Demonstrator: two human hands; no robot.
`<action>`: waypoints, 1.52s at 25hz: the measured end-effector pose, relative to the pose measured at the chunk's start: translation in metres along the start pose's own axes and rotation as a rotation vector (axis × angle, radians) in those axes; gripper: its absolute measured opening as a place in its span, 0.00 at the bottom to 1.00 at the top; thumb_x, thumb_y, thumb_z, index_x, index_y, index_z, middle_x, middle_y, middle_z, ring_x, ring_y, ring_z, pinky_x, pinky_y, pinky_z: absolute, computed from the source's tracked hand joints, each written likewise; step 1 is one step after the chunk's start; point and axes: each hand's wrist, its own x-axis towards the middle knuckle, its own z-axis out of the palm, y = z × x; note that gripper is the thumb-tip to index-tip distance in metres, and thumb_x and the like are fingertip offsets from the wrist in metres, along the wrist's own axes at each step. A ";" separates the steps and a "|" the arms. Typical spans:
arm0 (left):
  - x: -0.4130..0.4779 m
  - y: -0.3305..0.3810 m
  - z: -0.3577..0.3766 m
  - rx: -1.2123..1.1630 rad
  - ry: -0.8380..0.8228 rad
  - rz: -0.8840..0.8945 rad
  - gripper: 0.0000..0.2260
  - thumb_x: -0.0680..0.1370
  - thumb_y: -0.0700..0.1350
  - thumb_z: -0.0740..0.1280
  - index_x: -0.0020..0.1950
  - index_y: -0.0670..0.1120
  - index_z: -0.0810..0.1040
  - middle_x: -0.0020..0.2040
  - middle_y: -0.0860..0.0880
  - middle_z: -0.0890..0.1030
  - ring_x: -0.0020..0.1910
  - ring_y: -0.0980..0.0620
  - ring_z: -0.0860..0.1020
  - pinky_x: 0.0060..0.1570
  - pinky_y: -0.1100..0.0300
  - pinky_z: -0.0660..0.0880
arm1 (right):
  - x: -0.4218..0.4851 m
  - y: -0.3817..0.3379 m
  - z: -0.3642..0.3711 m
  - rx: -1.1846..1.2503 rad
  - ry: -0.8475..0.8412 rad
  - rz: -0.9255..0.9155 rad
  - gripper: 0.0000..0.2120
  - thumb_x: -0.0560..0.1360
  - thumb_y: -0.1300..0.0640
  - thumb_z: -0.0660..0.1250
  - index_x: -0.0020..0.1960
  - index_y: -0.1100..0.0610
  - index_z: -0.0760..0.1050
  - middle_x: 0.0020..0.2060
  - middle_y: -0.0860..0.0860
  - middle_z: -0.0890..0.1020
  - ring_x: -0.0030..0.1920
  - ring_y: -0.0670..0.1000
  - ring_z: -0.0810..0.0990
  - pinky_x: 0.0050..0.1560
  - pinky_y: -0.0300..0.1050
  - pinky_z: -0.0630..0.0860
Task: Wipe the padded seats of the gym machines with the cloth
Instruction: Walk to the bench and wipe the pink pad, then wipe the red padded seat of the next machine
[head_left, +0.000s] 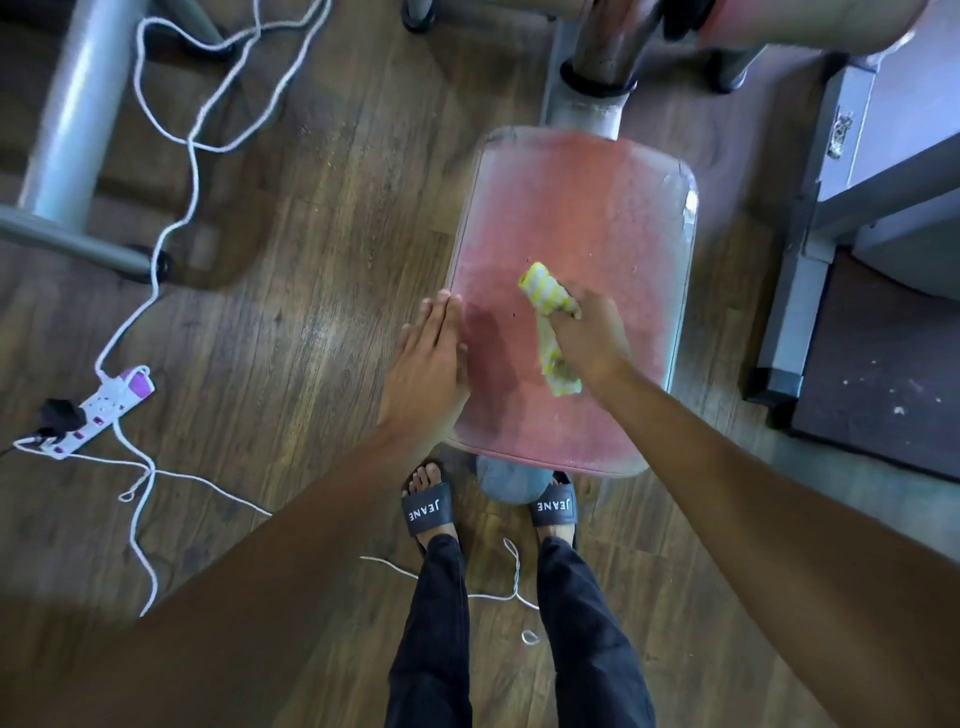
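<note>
A worn red padded seat on a grey metal post fills the middle of the head view. My right hand grips a bunched yellow-and-white striped cloth and holds it against the seat's near half. A darker patch shows on the pad beside the cloth. My left hand lies flat with straight fingers along the seat's left edge, holding nothing.
A white power strip with long white cords trails over the wooden floor at left. Grey machine frame tubes stand at upper left, a grey frame and dark mat at right. My sandalled feet stand below the seat.
</note>
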 end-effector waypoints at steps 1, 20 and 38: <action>-0.002 0.003 -0.016 0.010 0.014 -0.006 0.24 0.83 0.41 0.52 0.79 0.43 0.53 0.80 0.46 0.54 0.79 0.48 0.51 0.77 0.48 0.54 | -0.008 -0.011 -0.006 0.225 -0.045 0.089 0.13 0.66 0.63 0.60 0.47 0.55 0.79 0.38 0.57 0.77 0.39 0.55 0.76 0.36 0.46 0.73; -0.217 -0.042 -0.364 -0.025 0.418 -0.436 0.22 0.79 0.38 0.59 0.74 0.42 0.66 0.73 0.43 0.69 0.71 0.42 0.69 0.67 0.49 0.66 | -0.229 -0.336 0.062 0.140 -0.820 -0.040 0.11 0.73 0.68 0.70 0.55 0.64 0.79 0.48 0.61 0.85 0.44 0.57 0.85 0.44 0.53 0.83; -0.467 -0.304 -0.506 -0.123 0.616 -0.962 0.16 0.77 0.45 0.58 0.63 0.51 0.77 0.59 0.43 0.81 0.57 0.39 0.79 0.54 0.47 0.78 | -0.421 -0.509 0.396 -0.162 -1.027 -0.263 0.12 0.74 0.72 0.64 0.55 0.63 0.77 0.44 0.60 0.82 0.39 0.57 0.82 0.39 0.49 0.81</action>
